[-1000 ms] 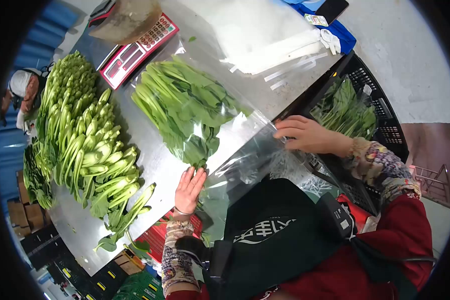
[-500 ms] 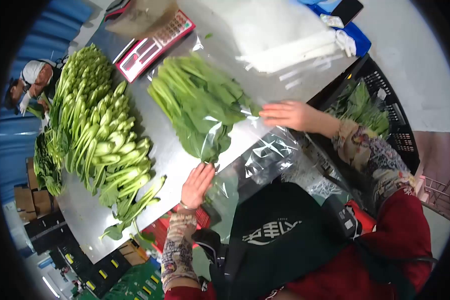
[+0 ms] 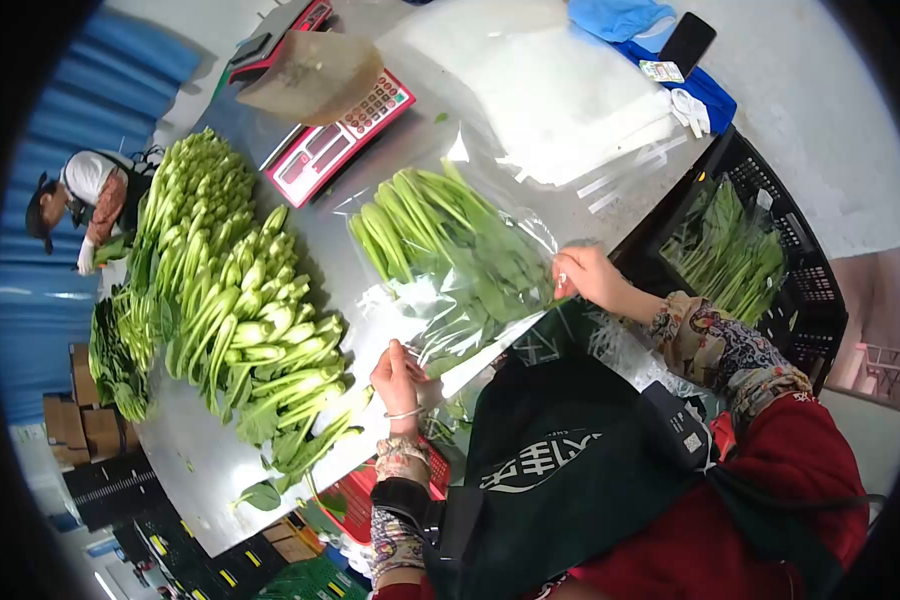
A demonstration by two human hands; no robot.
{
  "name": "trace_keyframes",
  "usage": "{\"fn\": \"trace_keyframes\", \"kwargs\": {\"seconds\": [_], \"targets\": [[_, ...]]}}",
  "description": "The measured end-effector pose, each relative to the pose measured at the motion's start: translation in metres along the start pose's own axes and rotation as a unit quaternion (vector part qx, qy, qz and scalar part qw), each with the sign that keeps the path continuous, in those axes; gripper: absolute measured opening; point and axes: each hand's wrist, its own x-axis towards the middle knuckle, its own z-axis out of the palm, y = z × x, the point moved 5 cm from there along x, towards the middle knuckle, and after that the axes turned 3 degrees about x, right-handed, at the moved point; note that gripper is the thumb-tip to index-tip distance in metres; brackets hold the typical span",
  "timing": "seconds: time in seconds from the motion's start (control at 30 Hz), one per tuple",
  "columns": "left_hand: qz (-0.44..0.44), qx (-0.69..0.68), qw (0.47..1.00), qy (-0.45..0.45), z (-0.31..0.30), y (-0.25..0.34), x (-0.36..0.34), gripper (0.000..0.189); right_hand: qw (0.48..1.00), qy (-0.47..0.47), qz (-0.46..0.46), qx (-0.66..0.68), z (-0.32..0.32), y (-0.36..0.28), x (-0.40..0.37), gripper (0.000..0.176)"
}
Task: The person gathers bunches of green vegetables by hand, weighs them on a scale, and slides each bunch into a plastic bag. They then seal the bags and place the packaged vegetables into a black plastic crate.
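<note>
Head view, the only one. All positions are relative to the red-and-white electronic scale (image 3: 335, 140).

- The clear plastic bag of long-stemmed leafy greens (image 3: 450, 250) lies flat on the steel table (image 3: 200, 450), just right of and below the scale. Stems point towards the scale, leaves towards you. Its open mouth is at the end farthest from the scale.
- Your left hand (image 3: 398, 378) is well below the scale, at the near-left corner of the bag mouth. The fingers are curled and pinch the plastic film there.
- Your right hand (image 3: 585, 277) is farther right of the scale, at the other corner of the mouth. Thumb and fingers are clenched on the film edge. Both hands grip the bag, not the greens.
- A big pile of pale-stemmed choy bunches (image 3: 240, 310) sits left of and below the scale, apart from the bag.
- A stack of empty clear bags (image 3: 560, 90) is right of the scale.
- A black plastic crate (image 3: 800, 290) holding more bagged greens is far right, off the table edge.
- A brown paper sheet (image 3: 315, 75) lies on the scale's platform.
- Another person (image 3: 90, 200) works far left of the scale, and their hands are nowhere near yours.

My read on the step: the greens are already inside and you're working the bag mouth, tensioning it between both hands.

For the next move:
- Keep both pinches and pull the film evenly so the leaves stay inside.
- Check the leaf tips near your left hand. I can't tell whether some poke past the opening.
</note>
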Motion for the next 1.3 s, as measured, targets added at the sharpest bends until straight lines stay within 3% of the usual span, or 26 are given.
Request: {"fn": "trace_keyframes", "kwargs": {"seconds": [0.1,0.13,0.17,0.23,0.27,0.3,0.37,0.43,0.5,0.6,0.63,0.7,0.73,0.77,0.8,0.83,0.87,0.9,0.93,0.97,1.03,1.13,1.27,1.3], "targets": [[0.187,0.265,0.931,0.171,0.001,0.037,-0.006,0.035,1.0,0.013,-0.012,-0.008,0.008,0.001,-0.002,0.026],[0.285,0.353,0.861,0.232,0.004,0.049,-0.009,0.055,0.999,0.018,-0.018,-0.019,0.008,0.004,0.0,0.025],[0.373,0.395,0.808,0.226,0.01,0.06,-0.009,0.064,0.999,0.017,0.01,-0.031,0.008,0.006,0.001,0.025],[0.483,0.47,0.733,0.094,0.03,0.061,0.001,0.062,0.996,0.014,0.068,-0.053,0.01,0.005,0.002,0.025],[0.41,0.569,0.711,-0.04,0.042,0.05,0.015,0.06,0.994,0.016,0.094,-0.052,0.012,0.006,0.002,0.022],[0.336,0.528,0.766,-0.148,0.05,0.04,0.03,0.057,0.981,0.062,0.063,-0.17,0.012,-0.001,-0.001,0.022],[0.344,0.542,0.753,-0.144,0.052,0.027,0.037,0.056,0.903,0.149,0.003,-0.402,0.018,-0.026,-0.007,0.027],[0.339,0.532,0.763,-0.141,0.051,0.019,0.041,0.057,0.887,0.226,-0.124,-0.382,0.032,-0.069,-0.009,0.046],[0.339,0.546,0.752,-0.144,0.052,0.019,0.041,0.057,0.881,0.159,-0.232,-0.381,0.056,-0.087,0.001,0.055],[0.336,0.565,0.74,-0.142,0.055,0.024,0.037,0.056,0.854,0.121,-0.165,-0.477,0.061,-0.037,0.046,0.061],[0.338,0.564,0.74,-0.145,0.055,0.024,0.036,0.057,0.835,0.165,-0.198,-0.487,0.043,-0.022,0.051,0.062],[0.336,0.567,0.739,-0.141,0.054,0.022,0.037,0.057,0.875,0.252,-0.177,-0.374,0.021,-0.019,0.048,0.065],[0.317,0.583,0.735,-0.138,0.053,0.018,0.039,0.057,0.895,0.232,-0.131,-0.358,0.019,-0.023,0.044,0.061],[0.326,0.531,0.767,-0.152,0.051,0.02,0.038,0.059,0.909,0.224,-0.079,-0.342,0.015,-0.03,0.039,0.058],[0.354,0.507,0.774,-0.135,0.05,0.017,0.04,0.059,0.981,0.052,0.041,-0.184,0.02,-0.02,0.04,0.052],[0.382,0.442,0.801,-0.131,0.047,0.023,0.038,0.057,0.982,-0.119,0.15,-0.003,0.035,-0.015,0.037,0.046],[0.278,0.164,0.935,-0.148,0.043,0.016,0.038,0.059,0.93,-0.215,0.146,0.26,0.062,-0.013,0.048,0.036],[0.282,0.155,0.941,-0.105,0.028,0.006,0.05,0.06,0.904,-0.193,0.065,0.376,0.074,-0.045,0.043,0.024],[0.201,-0.014,0.979,-0.018,0.042,0.02,0.035,0.066,0.883,-0.228,0.037,0.408,0.073,-0.065,0.049,0.022],[0.178,-0.057,0.982,0.025,0.059,0.03,0.022,0.064,0.856,-0.269,0.01,0.441,0.067,-0.083,0.046,0.023],[0.152,-0.054,0.987,0.024,0.096,0.043,0.002,0.059,0.765,-0.267,0.029,0.586,0.029,-0.136,0.002,0.024],[0.113,-0.036,0.991,-0.068,0.165,0.046,-0.024,0.052,0.808,-0.117,-0.017,0.577,-0.054,-0.143,-0.04,0.017],[0.091,0.044,0.962,-0.253,0.28,0.037,-0.046,0.043,0.836,0.078,-0.069,0.538,-0.155,-0.127,-0.137,0.031],[0.104,0.079,0.944,-0.302,0.316,0.033,-0.05,0.041,0.874,0.173,-0.202,0.406,-0.184,-0.129,-0.178,0.035]]}}
